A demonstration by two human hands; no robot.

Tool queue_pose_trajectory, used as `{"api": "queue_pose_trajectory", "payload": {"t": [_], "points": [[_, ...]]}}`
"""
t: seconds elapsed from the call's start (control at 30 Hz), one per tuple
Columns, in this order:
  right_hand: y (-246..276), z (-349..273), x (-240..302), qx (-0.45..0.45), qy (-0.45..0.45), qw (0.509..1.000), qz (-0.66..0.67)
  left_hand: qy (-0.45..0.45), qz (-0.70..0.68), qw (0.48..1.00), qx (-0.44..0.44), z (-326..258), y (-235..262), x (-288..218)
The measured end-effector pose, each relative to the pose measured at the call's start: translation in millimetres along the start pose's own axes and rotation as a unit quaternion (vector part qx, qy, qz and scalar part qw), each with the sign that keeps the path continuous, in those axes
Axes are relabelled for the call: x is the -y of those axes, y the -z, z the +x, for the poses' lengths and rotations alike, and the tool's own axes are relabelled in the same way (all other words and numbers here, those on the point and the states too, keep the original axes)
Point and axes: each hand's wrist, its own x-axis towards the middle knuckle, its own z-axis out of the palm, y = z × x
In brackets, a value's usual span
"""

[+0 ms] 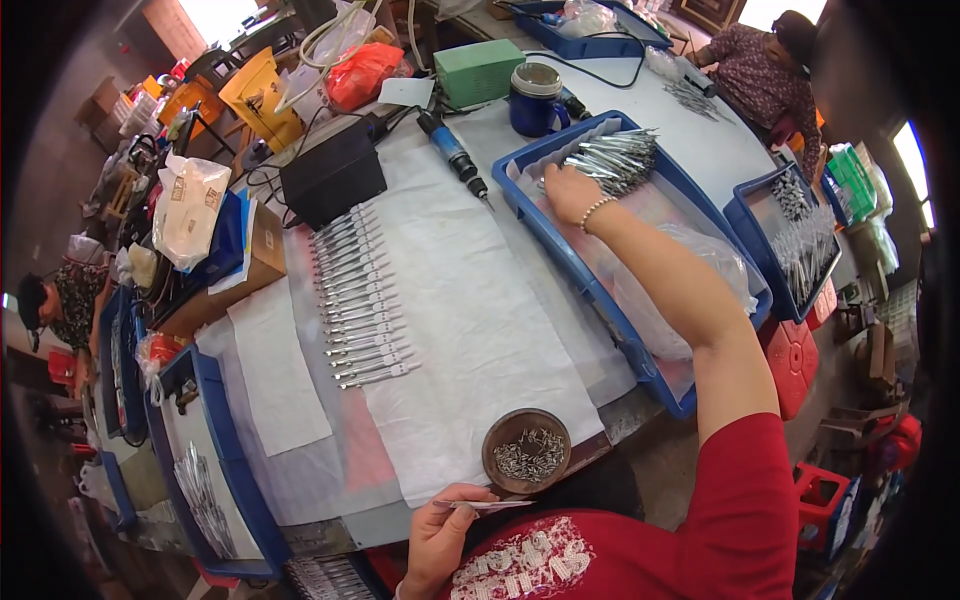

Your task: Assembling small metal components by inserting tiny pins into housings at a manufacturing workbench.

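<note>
My right hand (568, 192) reaches out into a blue tray (590, 285) and rests on a heap of shiny metal pieces (615, 158) at its far end; a bead bracelet circles the wrist. Whether the fingers have closed on any piece is hidden. My left hand (440, 530) stays close to my chest at the table's near edge, pinching one thin metal piece (485, 505) that points to the right. Just beyond it stands a small round brown bowl (526, 451) with several screws inside. A long row of metal pieces (355, 300) lies on white paper (470, 330).
A blue electric screwdriver (452, 153), a black box (333, 177), a blue mug (536, 98) and a green box (479, 70) stand at the back. More blue trays with metal parts sit at right (795, 240) and lower left (205, 480). Other people work at far right (765, 75) and left (60, 300).
</note>
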Motion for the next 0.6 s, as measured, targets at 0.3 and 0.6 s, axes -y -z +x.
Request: {"api": "queue_pose_trajectory", "payload": {"t": [0.3,0.6], "points": [[6.7,4.9,0.4,0.056,-0.012,0.998,-0.006,0.007,-0.018,1.000,-0.019,-6.8,5.8,4.5],[149.6,-39.7,18.4,0.042,0.084,0.960,0.263,-0.024,-0.023,0.999,-0.024,-22.1,17.5,3.6]]}}
